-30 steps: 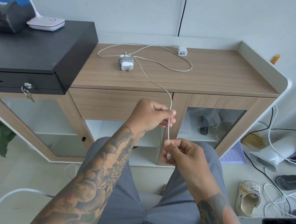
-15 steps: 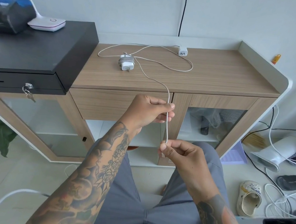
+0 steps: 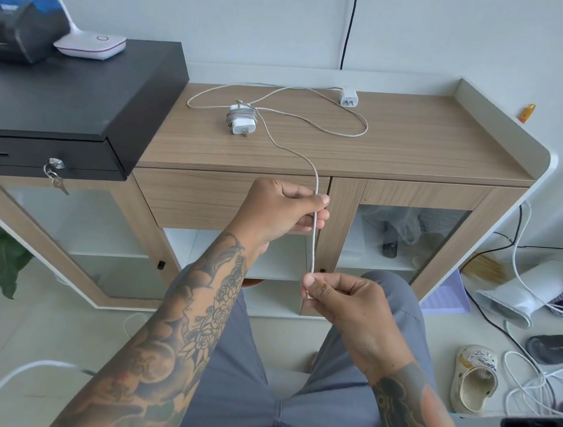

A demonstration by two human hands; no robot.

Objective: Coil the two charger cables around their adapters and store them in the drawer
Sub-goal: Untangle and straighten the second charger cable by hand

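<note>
— What carries it all?

— We see the cabinet (image 3: 399, 149), its drawer (image 3: 206, 199) shut under the front edge. A black cash box (image 3: 61, 95) sits at its left end.

— And the chargers?

— We find one adapter (image 3: 241, 120) near the top's middle-left, its cable already wound around it. The small adapter (image 3: 348, 97) lies by the back edge — its cable (image 3: 296, 152) loops loose over the top, then drops off the front edge to our hands.

— How do the hands sit?

— Our left hand (image 3: 280, 209) pinches that cable between thumb and fingers, in front of the drawer. Our right hand (image 3: 337, 298) pinches it lower down, near its free end; the stretch between them runs straight.
</note>
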